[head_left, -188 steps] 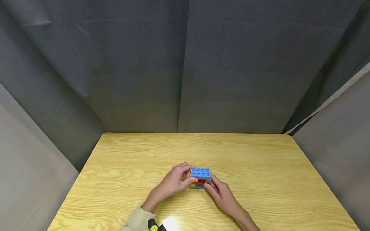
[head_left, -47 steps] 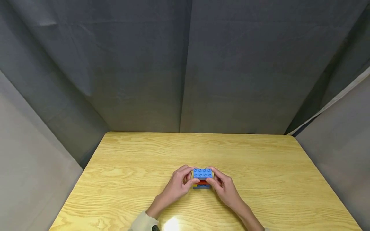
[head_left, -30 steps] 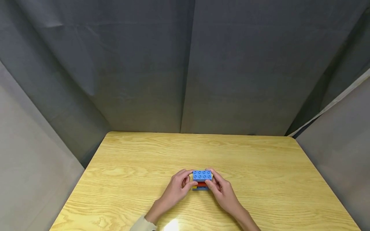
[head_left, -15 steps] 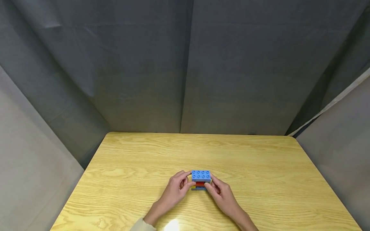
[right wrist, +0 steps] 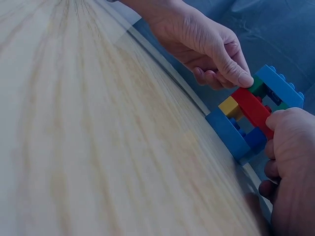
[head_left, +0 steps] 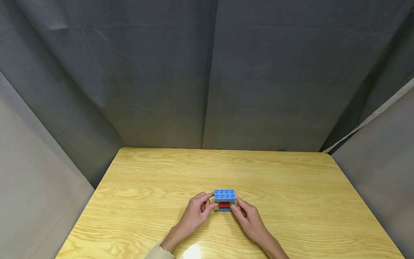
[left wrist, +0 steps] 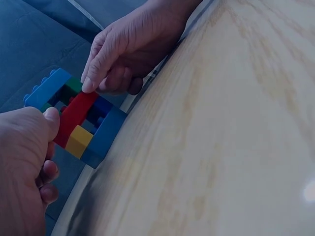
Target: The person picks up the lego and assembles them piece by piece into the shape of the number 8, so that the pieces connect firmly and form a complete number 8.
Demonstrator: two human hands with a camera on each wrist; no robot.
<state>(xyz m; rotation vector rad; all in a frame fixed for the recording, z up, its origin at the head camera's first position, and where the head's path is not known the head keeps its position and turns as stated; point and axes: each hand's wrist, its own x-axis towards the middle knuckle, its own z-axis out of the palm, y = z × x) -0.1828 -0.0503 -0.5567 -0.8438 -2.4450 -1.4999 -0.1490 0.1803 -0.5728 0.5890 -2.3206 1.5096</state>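
Observation:
A small tower of toy building bricks [head_left: 224, 204] stands upright on the table between the two hands. Its top is a light blue brick [head_left: 224, 194] with studs. Under that, green bricks [right wrist: 257, 86] sit at the ends, above a long red brick [right wrist: 252, 108]. Below the red one come a yellow brick [left wrist: 78, 141] and a dark blue brick [right wrist: 255, 138], on a blue base brick [left wrist: 104, 137]. The left hand [head_left: 195, 213] holds the tower's left end between thumb and fingers. At the right end, the right hand [head_left: 250, 217] grips likewise; its far fingertips are partly hidden.
The wooden table [head_left: 155, 172] extends around the tower, with a bright reflection near its front edge. A dark grey curtain [head_left: 155, 90] hangs behind the table. Paler cloth panels [head_left: 35, 172] flank it on both sides.
Both hands stay at the tower's ends. The right thumb has slid from just under the top brick down to the red brick's level, and more of the tower's front shows between the thumbs.

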